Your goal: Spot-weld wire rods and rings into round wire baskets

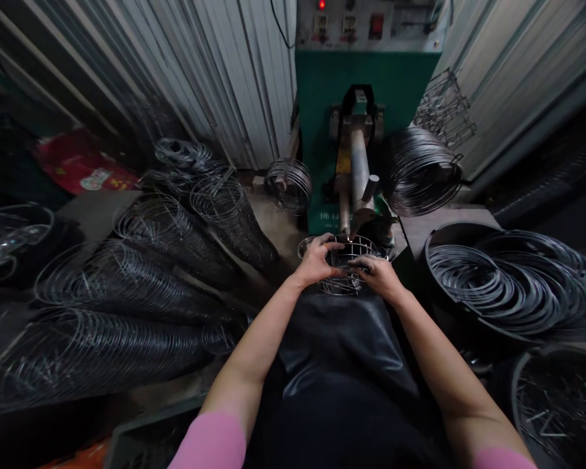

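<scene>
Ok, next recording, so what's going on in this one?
A person in pink sleeves holds a round wire frame with the left hand and right hand, just in front of a green machine. A small bright spot shows where the machine's tip meets the frame's far side. A red light glows on the panel. Stacked wire rings lie to the left; more loops fill a tub on the right.

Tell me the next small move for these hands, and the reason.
Probably steady the wire basket: the left hand and right hand are on it, and a bright spot shows near its far rim, by the ends of the green machine's metal arms, so a shift now seems unwise.
</scene>
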Demonstrator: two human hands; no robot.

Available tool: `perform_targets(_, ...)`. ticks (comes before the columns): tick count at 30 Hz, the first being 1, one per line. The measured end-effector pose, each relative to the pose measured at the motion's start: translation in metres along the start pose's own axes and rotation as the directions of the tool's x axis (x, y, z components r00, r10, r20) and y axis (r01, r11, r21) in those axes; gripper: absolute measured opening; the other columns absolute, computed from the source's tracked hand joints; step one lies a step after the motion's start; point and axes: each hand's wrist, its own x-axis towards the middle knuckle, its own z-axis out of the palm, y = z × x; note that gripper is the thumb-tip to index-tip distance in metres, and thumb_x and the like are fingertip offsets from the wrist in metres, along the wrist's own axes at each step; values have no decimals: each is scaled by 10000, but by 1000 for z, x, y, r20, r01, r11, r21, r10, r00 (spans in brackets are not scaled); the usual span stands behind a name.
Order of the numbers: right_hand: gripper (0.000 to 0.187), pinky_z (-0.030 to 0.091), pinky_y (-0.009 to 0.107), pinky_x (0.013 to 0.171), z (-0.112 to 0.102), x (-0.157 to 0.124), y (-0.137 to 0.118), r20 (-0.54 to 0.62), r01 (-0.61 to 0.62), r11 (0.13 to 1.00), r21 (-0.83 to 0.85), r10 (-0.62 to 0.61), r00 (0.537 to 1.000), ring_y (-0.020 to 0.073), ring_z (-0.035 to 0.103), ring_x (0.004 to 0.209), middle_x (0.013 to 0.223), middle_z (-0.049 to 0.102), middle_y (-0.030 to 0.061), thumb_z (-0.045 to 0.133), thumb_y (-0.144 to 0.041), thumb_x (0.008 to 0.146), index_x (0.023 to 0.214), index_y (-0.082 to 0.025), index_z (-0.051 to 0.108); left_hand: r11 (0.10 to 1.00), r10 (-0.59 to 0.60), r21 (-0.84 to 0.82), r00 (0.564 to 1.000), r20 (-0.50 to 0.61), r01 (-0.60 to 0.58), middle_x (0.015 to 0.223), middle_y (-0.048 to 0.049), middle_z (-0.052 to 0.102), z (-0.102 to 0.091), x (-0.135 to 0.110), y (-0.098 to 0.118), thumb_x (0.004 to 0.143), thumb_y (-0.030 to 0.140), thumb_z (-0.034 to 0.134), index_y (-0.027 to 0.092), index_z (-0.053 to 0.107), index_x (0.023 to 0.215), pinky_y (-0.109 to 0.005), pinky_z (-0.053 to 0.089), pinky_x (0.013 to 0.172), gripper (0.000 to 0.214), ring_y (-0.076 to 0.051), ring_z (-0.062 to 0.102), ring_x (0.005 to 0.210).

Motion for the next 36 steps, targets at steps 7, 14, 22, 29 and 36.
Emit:
perform_targets(7,157,499,281,719,4,0,3,22,36,999,-19,-35,999,174,655,815,872,701,52,551,-188,815,900,-207,682,1000,-15,-14,1000,3,15,1280,-89,462,3,-2,-3,445,268,862,240,639,1062,-415,356,1042,656,-260,443,1207)
perform_targets(14,153,500,278,713,1,9,8,5,79,996,-35,-79,997,174,655,808,866,697,63,554,-177,817,901,-193,681,998,-28,-53,1000,-11,27,1278,-111,451,5,7,-6,456,292,857,223,639,1069,-427,364,1035,654,-272,452,1202)
perform_targets(22,180,495,275,750,7,6,9,-35,-8,991,-135,3,999,181,649,874,957,689,56,527,-192,839,951,-206,667,998,-63,8,998,0,63,1232,-102,491,4,13,0,459,316,854,218,643,1057,-432,380,1008,641,-279,476,1164)
perform_targets(29,203,487,299,734,8,20,10,-193,-147,982,-116,123,973,203,633,893,1025,667,48,556,-215,801,971,-249,661,975,-193,113,981,-6,192,1290,-71,460,5,33,-1,472,323,844,277,631,1074,-441,350,1018,640,-286,428,1207)
perform_targets(36,343,494,329,647,34,-46,28,-243,-449,743,496,616,750,194,606,692,799,660,71,509,-431,782,962,-152,594,974,-173,136,982,-77,182,1302,-64,448,10,29,-3,482,350,841,288,625,1084,-456,345,1011,643,-299,411,1212)
